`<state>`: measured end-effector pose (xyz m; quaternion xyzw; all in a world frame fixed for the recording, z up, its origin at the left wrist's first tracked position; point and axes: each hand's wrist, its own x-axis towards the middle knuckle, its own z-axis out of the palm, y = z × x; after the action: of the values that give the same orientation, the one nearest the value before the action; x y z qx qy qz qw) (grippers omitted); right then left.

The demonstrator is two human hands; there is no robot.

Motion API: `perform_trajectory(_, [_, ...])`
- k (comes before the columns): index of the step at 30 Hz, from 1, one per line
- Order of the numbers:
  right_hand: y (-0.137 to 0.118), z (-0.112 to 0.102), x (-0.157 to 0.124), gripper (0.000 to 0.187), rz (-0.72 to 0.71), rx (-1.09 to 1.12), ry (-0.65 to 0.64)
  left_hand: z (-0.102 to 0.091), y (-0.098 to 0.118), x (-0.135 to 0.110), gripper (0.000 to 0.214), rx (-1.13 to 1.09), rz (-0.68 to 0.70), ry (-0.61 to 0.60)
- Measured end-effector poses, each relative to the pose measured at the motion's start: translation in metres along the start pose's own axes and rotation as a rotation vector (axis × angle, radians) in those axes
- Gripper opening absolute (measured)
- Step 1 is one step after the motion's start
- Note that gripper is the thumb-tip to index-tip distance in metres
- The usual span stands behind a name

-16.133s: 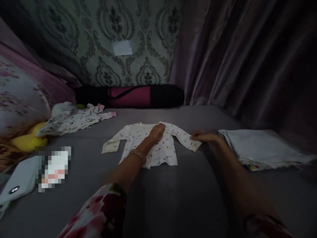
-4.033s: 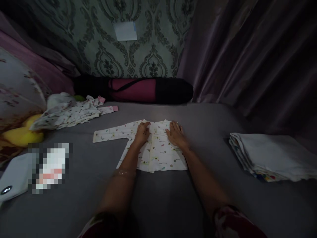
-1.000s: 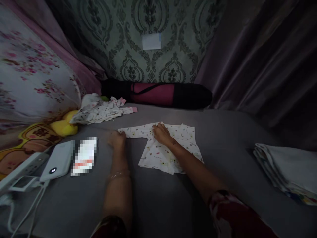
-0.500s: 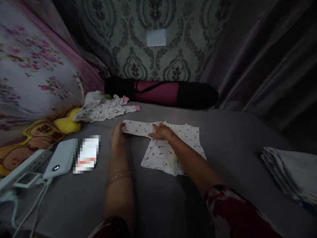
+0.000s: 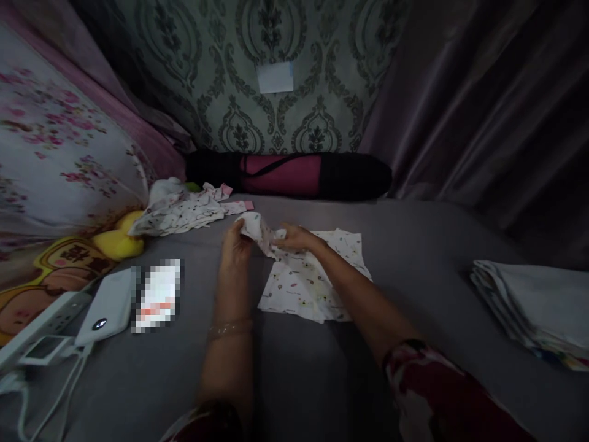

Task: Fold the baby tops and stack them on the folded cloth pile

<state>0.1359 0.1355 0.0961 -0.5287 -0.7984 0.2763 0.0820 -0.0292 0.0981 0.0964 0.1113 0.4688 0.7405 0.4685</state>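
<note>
A small white printed shirt (image 5: 299, 285) lies on the grey bed sheet, its body spread flat. My left hand (image 5: 237, 242) grips the end of its left sleeve, which is lifted and bent. Close by, my right hand (image 5: 294, 238) pinches the same sleeve nearer the shoulder. Between the two hands the sleeve cloth bunches up a little above the sheet. The fingertips of my right hand are partly hidden by cloth.
At the left are a power strip (image 5: 55, 319), a white power bank (image 5: 108, 307) with cables, and a yellow plush toy (image 5: 122, 236). Crumpled printed clothes (image 5: 188, 212) lie behind. A black and maroon long bag (image 5: 285, 175) lines the wall. Folded cloth (image 5: 538, 307) sits at right.
My left hand has moved right, toward my right hand, and the straight sleeve is now bent and raised. My right hand has gone from lying flat on the shirt to pinching the sleeve.
</note>
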Motion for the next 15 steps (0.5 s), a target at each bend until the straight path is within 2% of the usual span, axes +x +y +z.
perform_trajectory(2, [0.017,-0.004,-0.014,0.056,0.038,0.308,0.119,0.009,-0.008,-0.006,0.010,0.013,0.046,-0.027])
perform_trajectory(4, [0.037,-0.007,-0.032,0.040,0.154,0.643,0.163,0.018,-0.017,-0.013,0.013,0.057,0.096,-0.061])
perform_trajectory(8, [0.073,-0.009,-0.067,0.032,0.267,1.177,0.126,0.033,-0.037,-0.028,0.023,0.160,0.136,-0.109])
perform_trajectory(11, [0.088,-0.008,-0.080,0.038,0.286,1.340,0.059,0.042,-0.055,-0.039,0.028,0.269,0.095,-0.133])
perform_trajectory(13, [0.090,-0.007,-0.081,0.045,0.254,1.344,0.013,0.045,-0.067,-0.046,0.032,0.362,0.106,-0.168])
perform_trajectory(15, [0.088,-0.006,-0.080,0.054,0.218,1.317,-0.011,0.048,-0.079,-0.053,0.039,0.456,0.136,-0.264])
